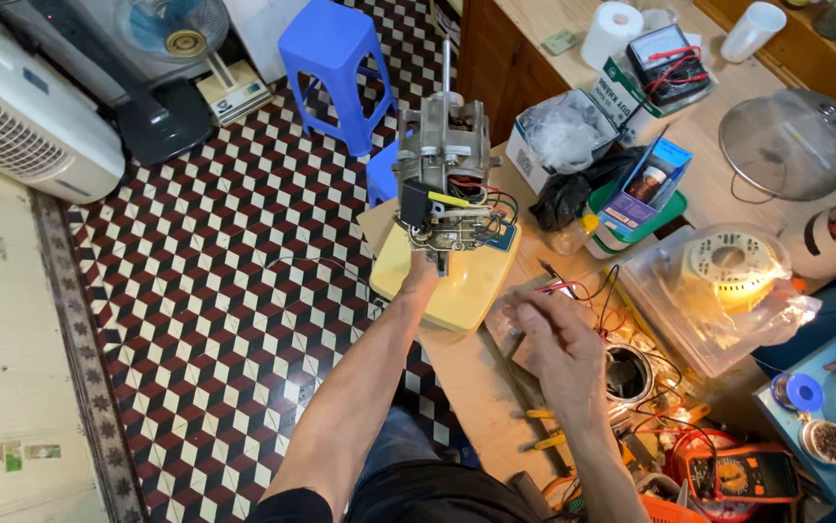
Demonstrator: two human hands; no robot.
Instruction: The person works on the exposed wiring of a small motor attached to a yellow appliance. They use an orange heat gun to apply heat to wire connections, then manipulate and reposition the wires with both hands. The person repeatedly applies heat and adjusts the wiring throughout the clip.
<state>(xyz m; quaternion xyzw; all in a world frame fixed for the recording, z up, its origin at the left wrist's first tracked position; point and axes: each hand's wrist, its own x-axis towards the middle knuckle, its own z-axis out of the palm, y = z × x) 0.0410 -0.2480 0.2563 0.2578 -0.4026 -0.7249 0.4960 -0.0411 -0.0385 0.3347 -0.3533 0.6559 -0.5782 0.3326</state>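
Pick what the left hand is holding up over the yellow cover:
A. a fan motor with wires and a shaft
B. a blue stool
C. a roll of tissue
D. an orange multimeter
A: the left hand grips the metal fan motor, shaft pointing up, coloured wires showing.

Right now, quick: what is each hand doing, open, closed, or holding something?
Left hand: closed on the fan motor, holding it up from below.
Right hand: loosely open over the workbench, holding nothing that can be made out.
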